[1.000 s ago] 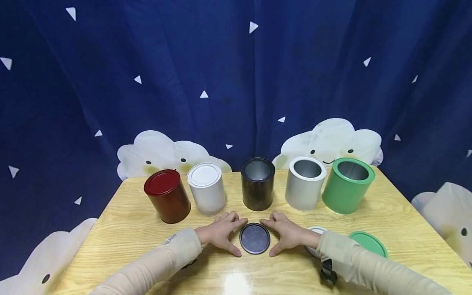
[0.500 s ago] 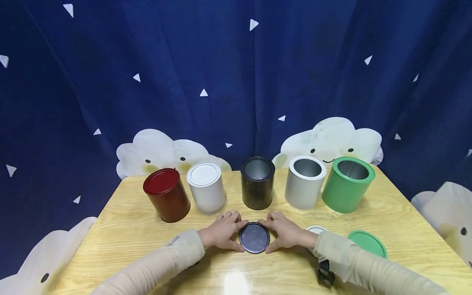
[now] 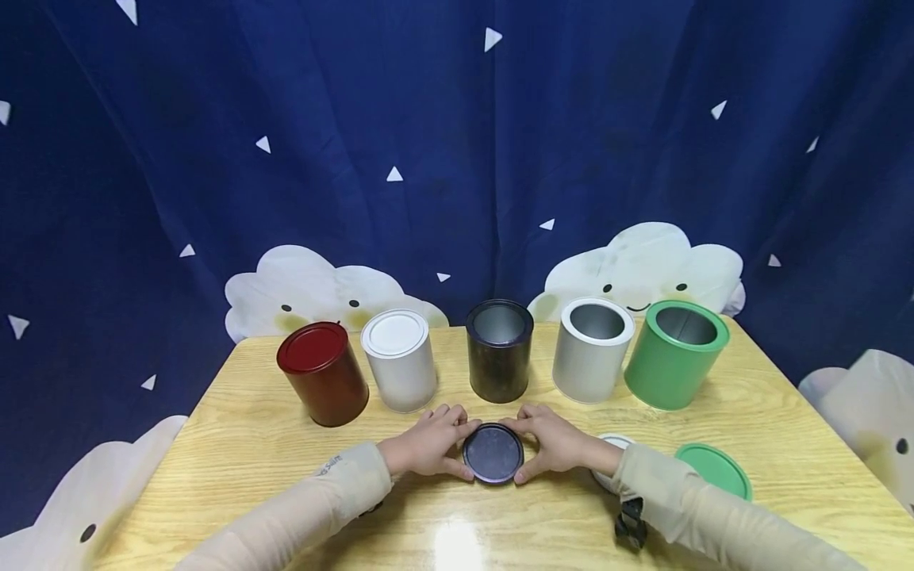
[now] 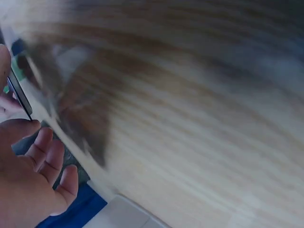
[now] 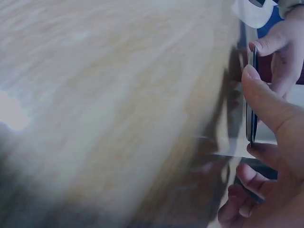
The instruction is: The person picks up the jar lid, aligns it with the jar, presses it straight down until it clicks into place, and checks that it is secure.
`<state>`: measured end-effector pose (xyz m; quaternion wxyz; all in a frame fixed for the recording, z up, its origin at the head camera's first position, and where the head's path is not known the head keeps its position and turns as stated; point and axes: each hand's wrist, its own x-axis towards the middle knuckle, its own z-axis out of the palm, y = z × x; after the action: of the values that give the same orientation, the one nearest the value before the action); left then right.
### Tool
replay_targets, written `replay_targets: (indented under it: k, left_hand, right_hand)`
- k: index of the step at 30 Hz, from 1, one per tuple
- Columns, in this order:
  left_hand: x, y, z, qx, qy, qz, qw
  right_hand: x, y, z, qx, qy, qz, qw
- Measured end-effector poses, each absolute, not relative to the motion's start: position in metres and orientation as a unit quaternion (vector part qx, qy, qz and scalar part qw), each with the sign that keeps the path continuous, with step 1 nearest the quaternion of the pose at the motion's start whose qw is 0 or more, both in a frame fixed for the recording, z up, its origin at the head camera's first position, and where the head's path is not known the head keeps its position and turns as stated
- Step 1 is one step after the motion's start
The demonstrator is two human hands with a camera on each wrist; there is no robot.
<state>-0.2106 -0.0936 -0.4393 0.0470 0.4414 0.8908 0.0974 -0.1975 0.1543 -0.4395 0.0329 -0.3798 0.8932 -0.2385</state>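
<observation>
A round black lid (image 3: 493,454) lies between the two hands in the head view. The left hand (image 3: 432,442) grips its left edge between thumb and index finger. On the opposite edge the right hand (image 3: 553,442) pinches it the same way. Seen edge-on in the right wrist view, the lid (image 5: 249,116) is a thin disc above the tabletop, and the other fingers curl loosely below the index finger. Straight behind the lid stands a black can (image 3: 498,369) with its top uncovered and a grey inside.
A lidded dark red can (image 3: 332,388) and a lidded white can (image 3: 403,377) stand on the left. Uncovered white (image 3: 589,365) and green cans (image 3: 667,373) stand on the right. A green lid (image 3: 714,470) and a partly hidden white lid (image 3: 616,438) lie near the right arm.
Both hands have closed in from either side of the black lid, and their fingertips now hold its edge. The lid has shifted slightly up in the head view, as has the whole scene.
</observation>
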Motion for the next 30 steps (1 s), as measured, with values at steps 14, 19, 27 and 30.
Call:
replay_targets:
  k: [14,19,27,30]
  left_hand:
    - [-0.213,-0.098,-0.427,0.457,0.870,0.183,0.009]
    - [-0.213,-0.098,-0.423,0.464,0.861,0.206,-0.003]
    - [-0.214,-0.099,-0.415,0.472,0.846,0.247,-0.010]
    - [-0.214,-0.099,-0.413,0.475,0.841,0.258,-0.007]
  right_hand:
    - [-0.204,0.162,-0.425,-0.421,0.863,-0.280,0.020]
    - [-0.206,0.163,-0.421,-0.424,0.851,-0.308,0.030]
    - [-0.208,0.167,-0.414,-0.433,0.841,-0.324,0.029]
    - [-0.208,0.168,-0.412,-0.440,0.833,-0.335,0.024]
